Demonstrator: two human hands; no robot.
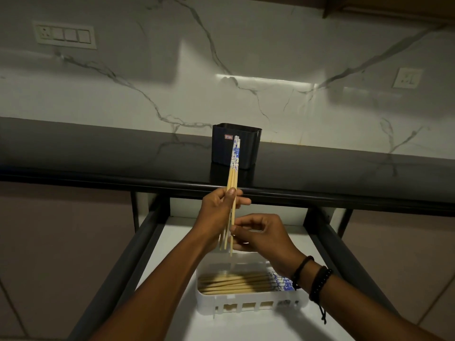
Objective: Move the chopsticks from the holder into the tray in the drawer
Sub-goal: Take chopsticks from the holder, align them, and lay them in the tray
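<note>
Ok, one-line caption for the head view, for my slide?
Left hand grips chopsticks upright above the tray in the drawer, right hand pinching their lower part; holder on the counter behind.

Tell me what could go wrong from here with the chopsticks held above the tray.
1. The left hand grips the upright chopsticks, fanned at the tips; one could slip past the white tray onto the drawer floor.
2. Turning them flat, their tops could knock the holder.
</note>
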